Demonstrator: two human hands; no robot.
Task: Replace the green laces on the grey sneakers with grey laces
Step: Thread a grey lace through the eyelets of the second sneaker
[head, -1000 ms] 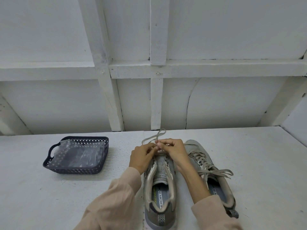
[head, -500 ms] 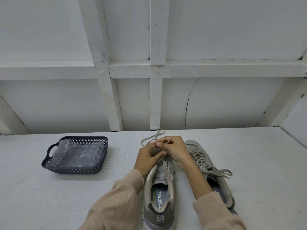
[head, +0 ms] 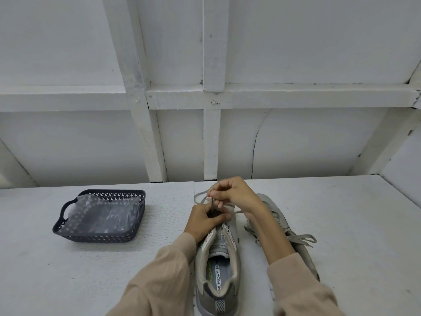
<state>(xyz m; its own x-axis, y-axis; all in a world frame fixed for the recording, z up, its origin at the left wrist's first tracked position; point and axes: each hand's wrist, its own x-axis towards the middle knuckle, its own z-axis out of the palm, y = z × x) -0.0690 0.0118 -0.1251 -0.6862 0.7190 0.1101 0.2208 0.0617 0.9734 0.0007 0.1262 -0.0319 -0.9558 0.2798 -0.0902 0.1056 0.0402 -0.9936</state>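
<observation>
right hand (head: 237,195) grip pinching grey lace (head: 200,194) above sneaker (head: 219,258); left hand (head: 204,221) grip clasping sneaker front.

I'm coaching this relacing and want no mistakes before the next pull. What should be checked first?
1. Right hand pinches the grey lace, strand drawn up: ok.
2. Left hand grips the near sneaker at its front eyelets: ok.
3. Lace seated in the correct eyelet: cannot tell, fingers hide it.
4. Near sneaker's upper eyelets laced: not ok, empty.
5. Far sneaker laced in grey: ok.
6. Green laces stowed in the basket: cannot tell, only a plastic bag shows.
</observation>
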